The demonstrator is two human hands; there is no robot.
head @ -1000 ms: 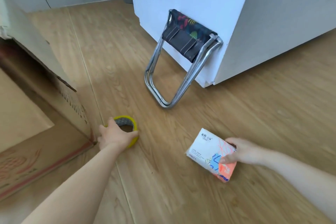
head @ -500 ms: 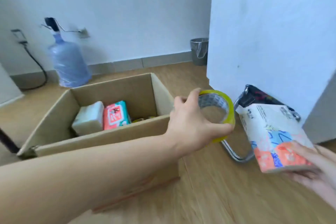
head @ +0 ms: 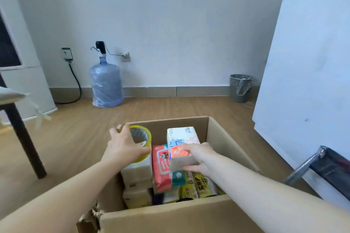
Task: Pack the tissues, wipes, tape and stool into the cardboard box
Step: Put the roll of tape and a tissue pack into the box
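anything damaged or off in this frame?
Yes: the cardboard box has a torn, crumpled near-left corner. The folding stool isn't packed; it leans on the white panel at right. Nothing spilled.

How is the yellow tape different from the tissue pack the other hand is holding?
The tape is a round yellow ring with a hole through it; the tissue pack is a blocky white packet with orange and blue patterns. The left hand holds the tape over the left side of the cardboard box; the right hand holds the tissue pack nearer the middle. Both are gripped above the open box.
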